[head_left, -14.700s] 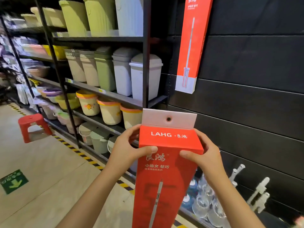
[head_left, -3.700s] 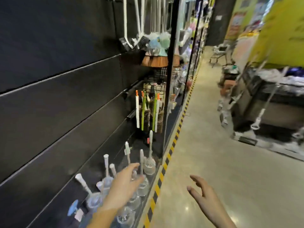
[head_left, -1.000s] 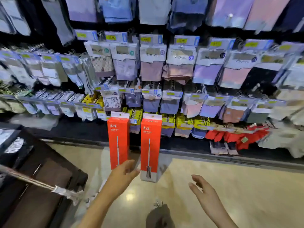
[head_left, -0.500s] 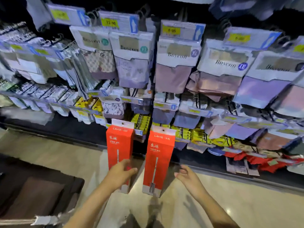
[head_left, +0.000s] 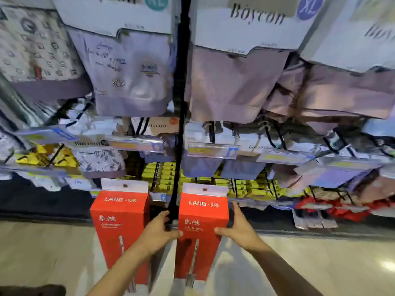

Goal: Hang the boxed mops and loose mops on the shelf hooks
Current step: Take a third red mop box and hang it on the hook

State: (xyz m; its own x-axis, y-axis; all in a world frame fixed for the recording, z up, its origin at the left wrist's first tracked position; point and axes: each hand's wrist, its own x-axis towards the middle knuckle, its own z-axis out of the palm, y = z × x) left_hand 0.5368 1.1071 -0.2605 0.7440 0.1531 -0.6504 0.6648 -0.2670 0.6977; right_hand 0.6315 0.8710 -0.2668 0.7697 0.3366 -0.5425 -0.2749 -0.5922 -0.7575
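Two tall red mop boxes with white hang tabs stand upright on the floor against a rack of packaged clothing. I hold the right box (head_left: 202, 229) from both sides: my left hand (head_left: 159, 232) grips its left edge and my right hand (head_left: 236, 229) grips its right edge, thumbs on the front. The left box (head_left: 118, 223) stands free just beside my left forearm, which covers part of its lower right. No loose mops are in view.
A black upright post (head_left: 180, 103) of the rack runs down between the boxes. Hooks with packaged underwear (head_left: 239, 82), yellow packs (head_left: 162, 174) and red items (head_left: 342, 208) fill the rack. Pale floor (head_left: 320, 263) stretches below.
I have moved closer to the rack. My left hand left the left box and now grips the right box; my right hand has closed on its other edge.
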